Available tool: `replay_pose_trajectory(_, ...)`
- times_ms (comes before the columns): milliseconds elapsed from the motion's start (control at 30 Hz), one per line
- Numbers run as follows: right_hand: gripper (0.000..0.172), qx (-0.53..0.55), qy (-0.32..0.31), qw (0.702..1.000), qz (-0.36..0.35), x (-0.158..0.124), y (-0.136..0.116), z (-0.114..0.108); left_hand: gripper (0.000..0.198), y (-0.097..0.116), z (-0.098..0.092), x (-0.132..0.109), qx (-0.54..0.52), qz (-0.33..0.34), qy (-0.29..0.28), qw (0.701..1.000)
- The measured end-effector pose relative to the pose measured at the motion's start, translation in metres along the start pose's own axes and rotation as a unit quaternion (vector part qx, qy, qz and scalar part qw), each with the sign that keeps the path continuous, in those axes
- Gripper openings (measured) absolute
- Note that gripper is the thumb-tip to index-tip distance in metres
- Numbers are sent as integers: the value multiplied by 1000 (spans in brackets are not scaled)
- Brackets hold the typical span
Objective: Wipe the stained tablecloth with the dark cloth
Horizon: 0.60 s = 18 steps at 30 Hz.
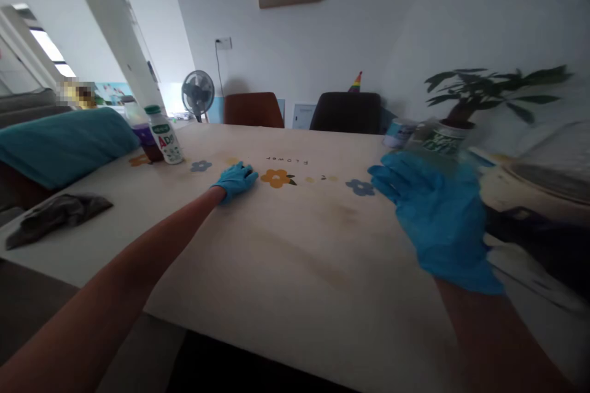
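Observation:
In a blue disposable glove, my left hand (236, 180) rests on the pale tablecloth (295, 245), fingers stretched out and slightly bent, with nothing in them. It lies just left of the printed orange flower (276, 178). My right hand (436, 215), gloved the same way, is raised over the right side of the table, nearer the camera. Its fingers point left and are apart from the thumb, which is smeared by motion; I see nothing held. Faint brownish marks (343, 215) show on the cloth between the hands.
A white bottle with a green cap (165, 135) and a dark purple bottle (147, 142) stand at left. A dark cloth (59, 215) lies near the left edge. A potted plant (454, 129), a tub (397, 134) and a round pot (548, 187) crowd the right. Chairs (345, 112) line the far side.

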State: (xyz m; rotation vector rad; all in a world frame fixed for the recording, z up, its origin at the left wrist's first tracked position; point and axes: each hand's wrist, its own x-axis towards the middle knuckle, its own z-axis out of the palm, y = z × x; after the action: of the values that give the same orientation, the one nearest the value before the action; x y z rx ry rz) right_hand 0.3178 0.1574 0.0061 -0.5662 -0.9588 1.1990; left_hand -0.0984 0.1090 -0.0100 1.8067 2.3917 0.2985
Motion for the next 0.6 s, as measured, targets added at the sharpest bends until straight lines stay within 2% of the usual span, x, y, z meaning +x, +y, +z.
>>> replay_pose_trajectory(133, 60, -18, 3, 1000, -24, 2, -7, -5, 50, 78, 19, 6, -3, 92, -51, 994)
replay_pose_trajectory(267, 57, -15, 1, 999, -36, 5, -15, -12, 53, 158, 38, 2, -7, 186, -88, 979)
replay_pose_trajectory(367, 57, -16, -9, 999, -47, 7, -20, -17, 55, 203, 54, -9, -5, 258, -114, 959)
replay_pose_trajectory(467, 55, -18, -37, 998, -49, 10, -21, -25, 58, 220, 68, -22, 3, 334, -119, 935)
replay_pose_trajectory(600, 54, 23, -52, 998, -22, 17, -18, -32, 61, 203, 71, -29, -16, 365, -119, 923)
